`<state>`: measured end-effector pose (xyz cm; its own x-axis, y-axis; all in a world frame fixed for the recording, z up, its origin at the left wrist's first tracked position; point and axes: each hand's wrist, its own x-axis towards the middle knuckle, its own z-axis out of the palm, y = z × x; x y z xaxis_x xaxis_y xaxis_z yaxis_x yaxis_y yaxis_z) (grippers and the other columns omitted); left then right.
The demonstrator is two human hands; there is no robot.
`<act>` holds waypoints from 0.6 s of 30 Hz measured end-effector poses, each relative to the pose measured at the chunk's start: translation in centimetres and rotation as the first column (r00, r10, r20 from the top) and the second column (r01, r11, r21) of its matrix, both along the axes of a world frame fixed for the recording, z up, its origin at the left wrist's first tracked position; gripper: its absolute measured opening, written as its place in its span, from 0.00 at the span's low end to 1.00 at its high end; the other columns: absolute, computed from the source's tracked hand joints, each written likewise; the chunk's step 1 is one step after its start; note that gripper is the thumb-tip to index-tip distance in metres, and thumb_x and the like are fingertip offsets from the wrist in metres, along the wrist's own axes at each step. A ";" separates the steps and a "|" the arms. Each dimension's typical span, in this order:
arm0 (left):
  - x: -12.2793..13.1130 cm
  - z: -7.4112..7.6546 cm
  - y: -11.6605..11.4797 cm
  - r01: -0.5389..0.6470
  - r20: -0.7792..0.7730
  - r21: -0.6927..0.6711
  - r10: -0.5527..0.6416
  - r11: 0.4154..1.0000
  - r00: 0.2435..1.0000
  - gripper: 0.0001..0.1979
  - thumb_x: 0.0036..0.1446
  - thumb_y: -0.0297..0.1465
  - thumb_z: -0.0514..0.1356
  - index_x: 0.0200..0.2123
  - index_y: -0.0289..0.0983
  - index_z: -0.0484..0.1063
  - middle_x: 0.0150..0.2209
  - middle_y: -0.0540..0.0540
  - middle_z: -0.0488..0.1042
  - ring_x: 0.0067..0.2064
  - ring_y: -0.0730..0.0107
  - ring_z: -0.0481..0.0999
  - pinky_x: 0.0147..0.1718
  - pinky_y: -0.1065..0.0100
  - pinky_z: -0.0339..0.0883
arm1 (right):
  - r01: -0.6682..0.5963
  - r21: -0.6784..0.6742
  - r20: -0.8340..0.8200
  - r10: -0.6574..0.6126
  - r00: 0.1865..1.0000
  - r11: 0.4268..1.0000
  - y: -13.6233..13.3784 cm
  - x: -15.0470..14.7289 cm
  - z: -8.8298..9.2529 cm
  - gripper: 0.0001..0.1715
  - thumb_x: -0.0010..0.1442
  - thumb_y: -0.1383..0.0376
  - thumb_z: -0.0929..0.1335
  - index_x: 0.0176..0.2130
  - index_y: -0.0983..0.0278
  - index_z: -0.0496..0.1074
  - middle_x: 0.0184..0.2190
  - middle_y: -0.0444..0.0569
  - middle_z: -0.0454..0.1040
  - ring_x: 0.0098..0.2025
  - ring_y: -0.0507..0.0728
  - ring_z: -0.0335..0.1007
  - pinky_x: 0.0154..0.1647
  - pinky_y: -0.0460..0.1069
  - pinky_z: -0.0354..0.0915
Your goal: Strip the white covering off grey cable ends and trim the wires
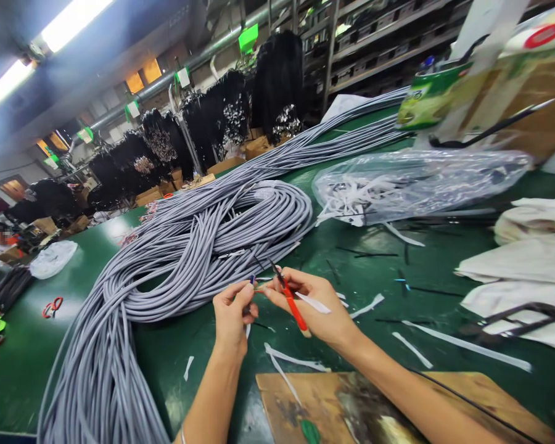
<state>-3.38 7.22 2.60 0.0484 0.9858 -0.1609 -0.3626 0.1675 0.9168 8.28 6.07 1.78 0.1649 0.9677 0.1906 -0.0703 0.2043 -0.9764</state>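
Observation:
Fingertips of my left hand (231,311) pinch a thin wire with a small blue piece (252,279) at its end. Close beside it, my right hand (314,302) grips a red-handled tool (295,308) with a dark pointed tip. Its thumb and forefinger meet at the thin coloured wire strands (260,287) between the two hands. Whether the tool's jaws are apart is too small to see. A white strip (312,302) lies across the right hand's fingers. Just beyond both hands is a large coiled bundle of grey cables (176,246).
The green tabletop (351,345) carries scattered white strips (411,350) and black ties. A clear plastic bag (425,185) of white pieces lies behind, white cloth gloves (527,259) at right. A worn brown board (305,401) sits in front; red-handled scissors (52,307) lie left.

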 end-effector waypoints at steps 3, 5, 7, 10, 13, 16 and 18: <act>0.0 0.0 -0.1 -0.007 -0.025 0.036 0.008 0.999 1.000 0.17 0.28 0.38 0.70 0.22 0.31 0.75 0.15 0.52 0.65 0.13 0.84 0.58 0.11 0.79 0.40 | 0.026 0.014 0.020 -0.026 0.999 1.000 -0.2 0.1 -0.4 0.19 0.39 0.53 0.73 0.18 0.63 0.64 0.17 0.42 0.65 0.21 0.50 0.59 0.22 0.45 0.58; 0.1 0.0 -0.2 -0.003 -0.089 0.091 0.011 0.996 0.996 0.15 0.29 0.36 0.70 0.22 0.31 0.76 0.16 0.52 0.66 0.14 0.84 0.59 0.11 0.79 0.44 | 0.037 0.023 0.032 -0.038 0.999 0.999 -0.2 0.1 -0.6 0.17 0.41 0.54 0.72 0.20 0.63 0.65 0.19 0.43 0.67 0.21 0.50 0.61 0.23 0.45 0.59; 0.1 -0.2 -0.3 -0.004 -0.149 0.153 0.027 0.988 0.988 0.13 0.31 0.34 0.69 0.22 0.31 0.77 0.18 0.52 0.66 0.15 0.83 0.61 0.13 0.77 0.50 | 0.029 0.038 0.040 -0.031 0.999 0.999 -0.3 0.2 -0.6 0.17 0.41 0.55 0.72 0.20 0.63 0.65 0.20 0.43 0.68 0.23 0.51 0.62 0.24 0.45 0.61; 0.2 -0.6 -0.4 0.011 -0.202 0.209 0.032 0.978 0.979 0.10 0.34 0.33 0.68 0.22 0.32 0.78 0.20 0.51 0.67 0.17 0.81 0.63 0.15 0.76 0.56 | 0.048 0.038 0.050 -0.050 0.998 0.998 -0.3 0.1 -0.3 0.19 0.40 0.53 0.72 0.19 0.63 0.64 0.18 0.43 0.65 0.21 0.50 0.60 0.23 0.45 0.60; 0.3 -0.9 -0.4 0.015 -0.221 0.188 0.028 0.982 0.975 0.11 0.36 0.33 0.67 0.24 0.31 0.78 0.20 0.50 0.68 0.16 0.82 0.63 0.15 0.76 0.56 | 0.109 0.019 0.061 -0.110 0.992 0.994 -0.3 0.1 0.1 0.22 0.39 0.51 0.72 0.17 0.63 0.62 0.16 0.41 0.61 0.19 0.49 0.56 0.20 0.45 0.57; 0.3 -0.9 -0.4 -0.001 -0.224 0.147 0.034 0.989 0.974 0.12 0.37 0.35 0.66 0.24 0.31 0.76 0.17 0.52 0.67 0.15 0.83 0.61 0.15 0.77 0.52 | 0.129 0.006 0.068 -0.129 0.989 0.992 -0.4 0.0 0.3 0.23 0.38 0.50 0.71 0.16 0.63 0.61 0.15 0.41 0.60 0.19 0.48 0.54 0.20 0.45 0.56; 0.3 -0.7 -0.4 -0.010 -0.218 0.131 0.039 0.991 0.975 0.13 0.37 0.36 0.66 0.23 0.31 0.75 0.13 0.54 0.63 0.14 0.83 0.58 0.14 0.77 0.50 | 0.140 0.008 0.067 -0.140 0.988 0.990 -0.5 0.0 0.4 0.23 0.37 0.50 0.72 0.16 0.63 0.61 0.15 0.40 0.59 0.19 0.48 0.53 0.20 0.45 0.55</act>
<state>-3.03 6.79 1.94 0.0015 0.9993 -0.0370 -0.1521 0.0368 0.9877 8.29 5.60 2.20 0.2850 0.9354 0.2092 0.0253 0.2108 -0.9772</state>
